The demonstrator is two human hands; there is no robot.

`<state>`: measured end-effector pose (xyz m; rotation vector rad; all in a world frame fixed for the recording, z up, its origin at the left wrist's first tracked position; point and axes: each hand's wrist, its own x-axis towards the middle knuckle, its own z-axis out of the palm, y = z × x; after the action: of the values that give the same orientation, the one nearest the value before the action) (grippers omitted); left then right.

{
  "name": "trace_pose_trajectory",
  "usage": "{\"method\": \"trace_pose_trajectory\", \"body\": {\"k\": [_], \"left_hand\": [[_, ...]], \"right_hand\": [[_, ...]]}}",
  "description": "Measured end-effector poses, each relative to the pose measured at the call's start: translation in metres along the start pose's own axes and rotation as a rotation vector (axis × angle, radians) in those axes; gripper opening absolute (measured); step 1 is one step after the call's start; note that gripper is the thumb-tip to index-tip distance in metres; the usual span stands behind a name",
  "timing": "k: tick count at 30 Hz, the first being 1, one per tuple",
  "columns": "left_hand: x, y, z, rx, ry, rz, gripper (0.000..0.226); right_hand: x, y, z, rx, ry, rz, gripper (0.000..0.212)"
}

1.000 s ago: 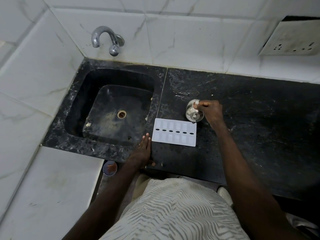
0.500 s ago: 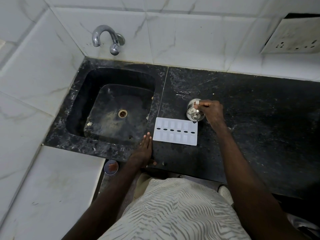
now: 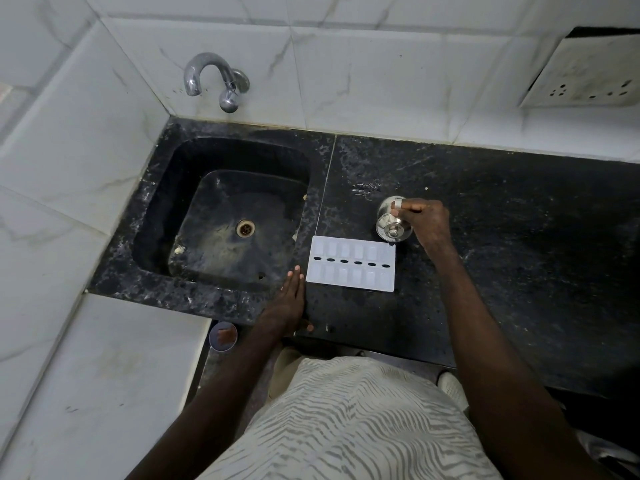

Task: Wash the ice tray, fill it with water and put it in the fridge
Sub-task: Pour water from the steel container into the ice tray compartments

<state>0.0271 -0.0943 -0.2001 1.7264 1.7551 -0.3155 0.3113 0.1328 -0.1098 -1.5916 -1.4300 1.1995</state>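
The right grip (image 3: 427,220) is curled round a small steel pot (image 3: 391,225), tilted at the 1 o'clock corner of the ice tray (image 3: 351,264), which lies on the desk (image 3: 519,254). The left grip (image 3: 289,303) rests flat, fingers straight, at the tray's 8 o'clock; the sink (image 3: 221,216) lies at its 9 o'clock.

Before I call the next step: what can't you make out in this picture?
- Tray: whether its cells hold water; head view, too small and pale to tell.
- Steel vessel: its contents; head view, the right hand grips it and covers part of it.
- Fridge: outside the head view.
- Round thing below the counter edge: head view, too blurred to identify.
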Motion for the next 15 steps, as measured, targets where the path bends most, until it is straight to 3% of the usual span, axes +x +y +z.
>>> {"method": "trace_pose_trajectory", "body": {"k": [15], "left_hand": [[-0.001, -0.001, 0.001, -0.001, 0.017, 0.024, 0.136]], "right_hand": [[0.008, -0.016, -0.004, 0.179, 0.057, 0.138, 0.029]]}}
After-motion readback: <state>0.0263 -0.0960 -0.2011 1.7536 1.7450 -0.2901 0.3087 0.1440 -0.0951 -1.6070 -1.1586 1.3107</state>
